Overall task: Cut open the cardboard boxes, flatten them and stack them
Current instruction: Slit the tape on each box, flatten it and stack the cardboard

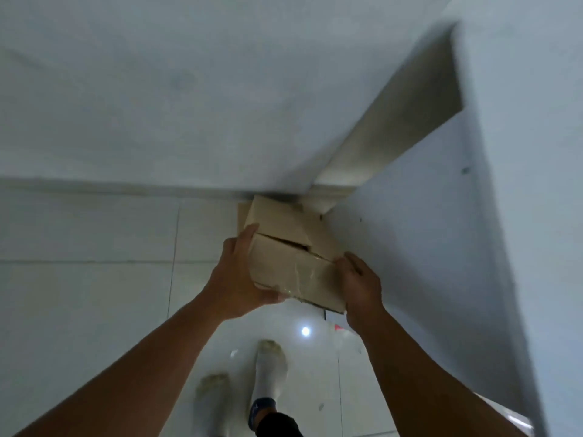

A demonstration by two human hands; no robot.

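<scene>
A brown cardboard box (285, 266) with clear tape across its near face is held in the air in front of a wall corner. Its top flaps are split along a seam and one flap tilts up. My left hand (235, 272) grips the box's left side, thumb under the near edge and fingers along the side. My right hand (359, 283) holds the right end, fingers curled over the top edge. More flat brown cardboard (241, 216) shows behind the box, low against the wall.
White walls meet in a corner (318, 197) just beyond the box, with a grey baseboard (394, 130) running up to the right. The floor is glossy pale tile (94, 279). My two feet in white socks (271, 364) stand below the box.
</scene>
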